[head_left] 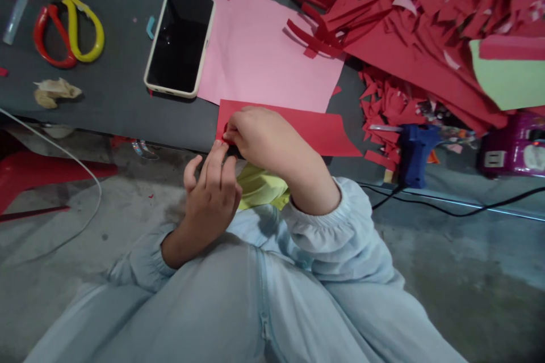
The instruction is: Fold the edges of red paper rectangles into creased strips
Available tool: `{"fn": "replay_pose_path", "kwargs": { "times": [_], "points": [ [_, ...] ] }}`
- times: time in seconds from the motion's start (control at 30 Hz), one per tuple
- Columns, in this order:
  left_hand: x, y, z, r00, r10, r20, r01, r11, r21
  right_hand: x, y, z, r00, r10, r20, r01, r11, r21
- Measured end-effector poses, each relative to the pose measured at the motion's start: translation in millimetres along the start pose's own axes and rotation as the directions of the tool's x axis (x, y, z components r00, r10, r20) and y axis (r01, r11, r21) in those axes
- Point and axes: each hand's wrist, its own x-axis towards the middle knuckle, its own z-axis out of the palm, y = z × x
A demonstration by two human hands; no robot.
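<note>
A red paper sheet [317, 130] lies along the table's front edge, overlapping the lower part of a pink sheet [259, 51]. Over the red sheet's left end, my right hand [259, 136] is closed, its fingertips pinched on something too small to make out. My left hand [215, 187] is just below and to the left, its fingertips touching the left end of the red sheet and close to the right fingertips. Its fingers are partly spread, with nothing visible held in them.
A phone [181, 42] lies left of the pink sheet, and scissors [68, 28] farther left. Red paper scraps [426, 22] pile up at the right. A blue glue gun [417, 156] and a purple box [515, 147] stand near the right front edge, with a black cable [460, 212].
</note>
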Motion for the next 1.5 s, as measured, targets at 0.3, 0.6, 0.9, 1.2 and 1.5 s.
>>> {"fn": "replay_pose_path", "kwargs": {
  "times": [0.3,0.6,0.9,1.2,1.5],
  "points": [
    [2.8,-1.2,3.4,1.0,-0.015,-0.019,0.015,1.0,0.006,2.0,-8.6,-8.3,0.998,0.032,0.05,-0.03,0.999,-0.043],
    [4.7,-1.4,5.2,0.995,-0.083,0.047,0.082,0.996,0.02,1.3,-13.4,-12.3,0.996,0.051,0.075,-0.048,0.998,-0.045],
    [15.5,5.2,1.0,0.985,-0.129,0.111,0.115,0.986,0.122,2.2,-1.6,-9.0,0.998,0.048,0.049,-0.047,0.999,-0.012],
    [12.9,6.7,2.0,0.984,-0.155,0.091,0.148,0.986,0.074,-39.1,28.8,-4.9,0.971,0.223,-0.086,-0.224,0.975,-0.004],
    [11.2,4.6,3.8,0.979,-0.158,0.128,0.157,0.987,0.017,-38.6,32.0,3.1,0.973,0.208,-0.105,-0.215,0.974,-0.067]
  ]
}}
